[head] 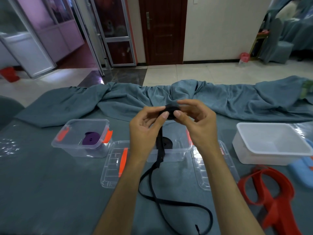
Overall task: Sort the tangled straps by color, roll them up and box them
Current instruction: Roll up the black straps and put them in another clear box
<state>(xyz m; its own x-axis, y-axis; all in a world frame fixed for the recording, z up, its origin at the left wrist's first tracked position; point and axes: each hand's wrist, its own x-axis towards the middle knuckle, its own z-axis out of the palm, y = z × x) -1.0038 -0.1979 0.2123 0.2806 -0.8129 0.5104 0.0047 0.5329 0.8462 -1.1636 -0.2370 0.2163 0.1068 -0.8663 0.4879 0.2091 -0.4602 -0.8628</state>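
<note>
Closest to me, the loose tail of the black strap point(169, 206) snakes across the tablecloth point(50, 184), with the red strap point(269, 189) lying off to the right. Honestly that tail looks twisted, so I'd guess the roll could wind lopsided or spring loose if either grip slackens. Up at the roll point(169, 111), the left hand point(145, 126) and right hand point(194, 122) both pinch it, fingers curled in tight on it. Behind them there's a black roll in the middle clear box point(176, 150), a purple roll point(90, 139) boxed left.
</note>
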